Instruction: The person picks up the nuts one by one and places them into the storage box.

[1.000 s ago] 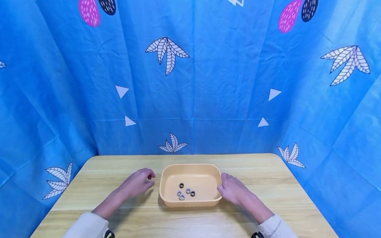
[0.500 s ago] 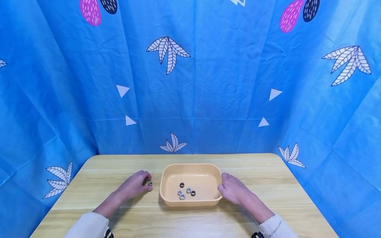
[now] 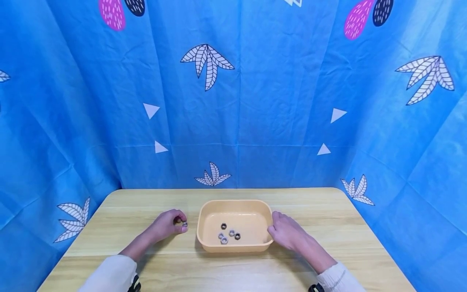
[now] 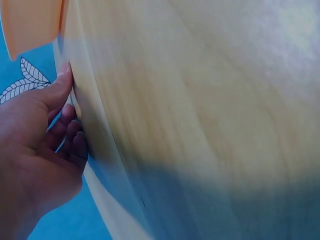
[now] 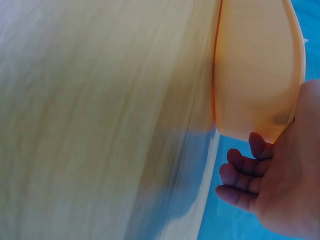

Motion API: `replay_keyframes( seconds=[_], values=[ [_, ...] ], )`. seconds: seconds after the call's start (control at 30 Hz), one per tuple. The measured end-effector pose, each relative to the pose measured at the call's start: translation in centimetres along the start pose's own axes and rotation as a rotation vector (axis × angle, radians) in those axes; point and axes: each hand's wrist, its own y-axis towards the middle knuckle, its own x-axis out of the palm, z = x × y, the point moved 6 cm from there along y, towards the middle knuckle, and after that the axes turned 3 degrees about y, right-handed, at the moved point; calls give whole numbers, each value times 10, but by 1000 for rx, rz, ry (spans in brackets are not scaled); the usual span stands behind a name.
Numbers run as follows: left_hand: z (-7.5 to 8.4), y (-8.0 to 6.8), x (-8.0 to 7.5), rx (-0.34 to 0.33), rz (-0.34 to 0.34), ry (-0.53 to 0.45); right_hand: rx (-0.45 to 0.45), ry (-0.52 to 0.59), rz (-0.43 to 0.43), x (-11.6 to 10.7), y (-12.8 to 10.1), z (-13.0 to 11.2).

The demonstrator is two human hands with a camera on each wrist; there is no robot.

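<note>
My left hand is low over the table, left of the shallow plastic tray. Its thumb and index finger pinch a small metal hex nut. From the left wrist, the hand shows its thumb reaching down at the table and the other fingers curled; the nut is hidden there. My right hand grips the tray's right wall at the rim. The right wrist view has this hand against the tray's end, its outer fingers loosely curled. Several nuts, silver and dark, lie in the tray's left half.
The wood-patterned table extends around the tray on all sides. Blue printed curtains stand behind the table and along both sides. A dark band sits at each white sleeve.
The left hand has drawn back slightly from the tray, and a nut has come into sight between its fingertips, which have closed in on it. The right hand and tray stay put.
</note>
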Motion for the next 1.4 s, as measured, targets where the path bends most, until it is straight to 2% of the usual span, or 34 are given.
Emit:
replay_keyframes(
  seconds=[0.37,0.47,0.6,0.7,1.03,1.4],
  values=[
    [7,0,-1,16,-9,4,-3,-4,-3,-1,-1,-1],
    [10,-1,-3,41,-12,21,-3,0,-7,-2,-1,-2],
    [14,-1,-4,117,-7,58,-11,-2,-7,-2,-2,-3],
    [16,-1,-3,139,-7,76,-22,-8,5,-2,-3,-3],
    [23,3,-2,147,13,205,-2,0,-6,-2,-2,-2],
    [31,6,-9,108,17,203,-1,-9,-7,-3,-1,-2]
  ],
)
